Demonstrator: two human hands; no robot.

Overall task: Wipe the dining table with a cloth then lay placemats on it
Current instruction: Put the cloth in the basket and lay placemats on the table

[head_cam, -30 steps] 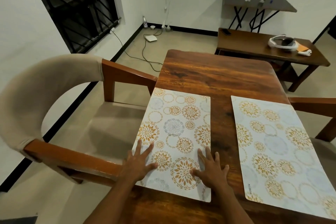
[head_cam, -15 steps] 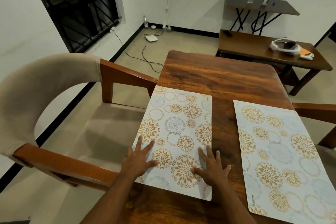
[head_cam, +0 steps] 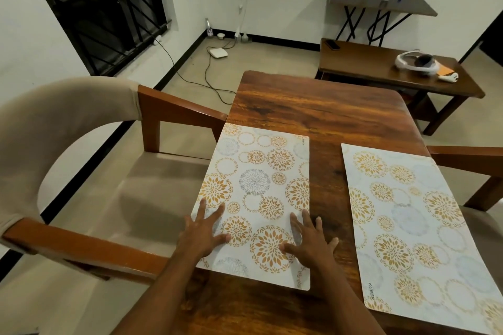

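Note:
Two white placemats with orange and grey flower rings lie on the dark wooden dining table (head_cam: 313, 106). The left placemat (head_cam: 261, 179) sits along the table's left edge. My left hand (head_cam: 202, 231) presses flat on its near left part, fingers spread. My right hand (head_cam: 310, 242) lies flat on its near right corner, with the outer fingers over the bare wood. The right placemat (head_cam: 405, 223) lies at an angle near the table's right side, untouched. No cloth is in view.
A beige padded chair with wooden arms (head_cam: 81, 242) stands tight against the table's left side. Another chair arm (head_cam: 468, 155) juts in at the right. Behind the table stands a low wooden bench (head_cam: 381, 68) holding a white headset and a phone. Cables cross the floor by the window.
Both hands stay flat on the left placemat at nearly the same spots. The view has tipped slightly, so the table sits a little lower in frame.

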